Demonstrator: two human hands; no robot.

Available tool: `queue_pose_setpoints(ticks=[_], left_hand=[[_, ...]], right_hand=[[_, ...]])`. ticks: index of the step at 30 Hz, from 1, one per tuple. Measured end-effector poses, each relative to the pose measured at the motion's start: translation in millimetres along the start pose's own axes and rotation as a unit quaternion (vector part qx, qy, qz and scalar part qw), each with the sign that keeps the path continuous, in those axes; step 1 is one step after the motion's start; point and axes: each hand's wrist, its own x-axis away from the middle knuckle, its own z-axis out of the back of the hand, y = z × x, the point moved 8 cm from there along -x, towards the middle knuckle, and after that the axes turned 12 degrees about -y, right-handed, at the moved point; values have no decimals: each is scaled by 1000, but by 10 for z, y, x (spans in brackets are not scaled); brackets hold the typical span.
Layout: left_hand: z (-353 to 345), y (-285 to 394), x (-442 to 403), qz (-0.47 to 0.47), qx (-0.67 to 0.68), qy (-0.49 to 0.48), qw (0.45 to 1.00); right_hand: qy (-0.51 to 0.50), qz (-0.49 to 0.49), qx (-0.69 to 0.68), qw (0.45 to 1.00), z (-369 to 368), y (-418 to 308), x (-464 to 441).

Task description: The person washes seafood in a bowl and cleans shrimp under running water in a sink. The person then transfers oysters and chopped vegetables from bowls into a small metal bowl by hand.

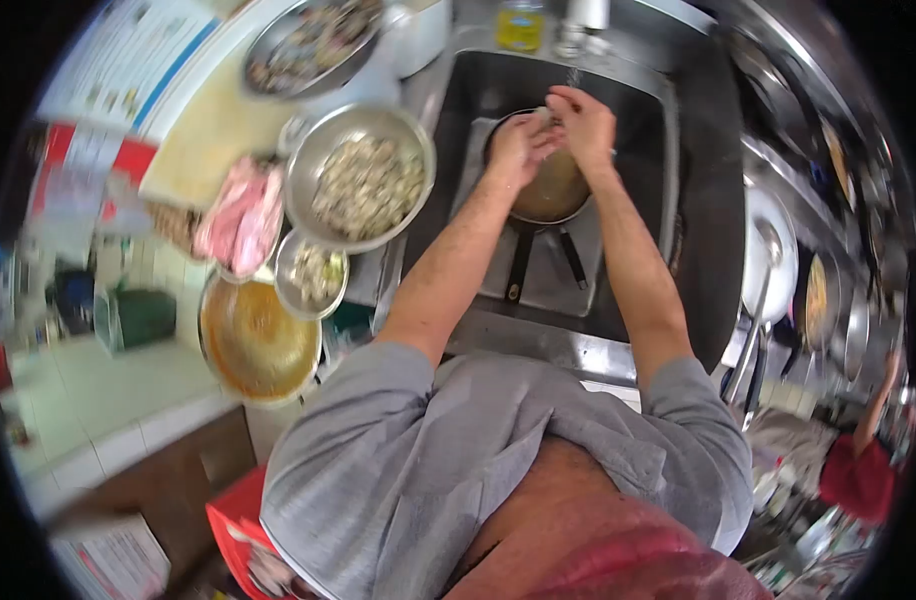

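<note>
Over a round pot of cloudy brownish water (553, 200) in the sink (628, 235), my two hands meet below the tap (584, 25). My left hand (519, 148) is closed, fingertips pressed together around something small and pale. Touching it from the other side, my right hand (586, 122) is also closed, its thumb and fingers pinching. What lies between the fingers is too small and blurred to name. A thin stream of water runs from the tap just behind the hands. Two black handles (519, 268) rest on the sink floor near the pot.
Left of the sink stand a steel bowl (426, 200) of greyish seafood pieces, a smaller bowl (321, 311), pink raw meat (243, 218) and an oily brown-stained bowl (261, 340). An oval bowl (253, 75) sits farther back. Pans and a ladle (768, 240) line the right; another person (858, 475) is there.
</note>
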Motion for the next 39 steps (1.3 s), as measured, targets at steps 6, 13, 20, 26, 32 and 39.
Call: queue_pose_setpoints(ticks=[6,13,20,26,32,39], left_hand=[[21,633,709,-113,114,-43,986],[357,1798,2023,-259,-25,84,962],[1306,2209,3127,-109,-498,295,808],[1353,2293,3098,-86,-782,286,548],[543,2416,2691,-194,-789,197,548],[577,1960,1923,65,-908,99,402]], right_hand=[[-104,217,116,964,-661,-1132,482],[-247,248,-92,932,-1727,-1604,690],[-416,261,243,837,-2659,-1137,656],[-430,328,333,772,-2957,-976,685],[-445,250,300,806,-2907,-762,405],[-429,9,32,903,-2551,-741,220]])
